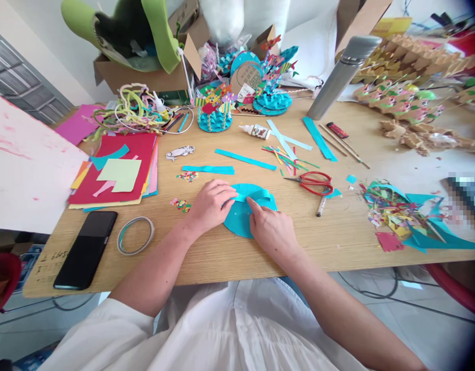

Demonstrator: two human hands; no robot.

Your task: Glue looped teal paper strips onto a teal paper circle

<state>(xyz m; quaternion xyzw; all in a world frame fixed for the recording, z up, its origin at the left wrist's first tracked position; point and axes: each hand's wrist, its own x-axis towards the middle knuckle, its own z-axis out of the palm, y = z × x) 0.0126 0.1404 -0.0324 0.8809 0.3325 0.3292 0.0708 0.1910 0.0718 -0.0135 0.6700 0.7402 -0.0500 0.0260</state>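
Observation:
A round blue paper disc [239, 226] lies flat on the table in front of me. Across its upper part runs a blue paper strip [263, 195], whose right end bends up into a low arch. My left hand [213, 205] is closed at the disc's left edge, thumb and fingers pinching the strip's left end. With its index finger stretched out, my right hand [275, 229] presses on the strip near the disc's middle; its other fingers curl over the disc. Two more blue strips [245, 159] lie just beyond. Red-handled scissors [316, 183] rest to the right.
Colored paper sheets [84, 180], a black phone [86, 250] and a tape roll [135, 235] lie left. A glue bottle [256, 131], finished blue crafts [214, 116] and a steel flask [341, 77] stand or lie farther back. Paper scraps [399, 208] are heaped right.

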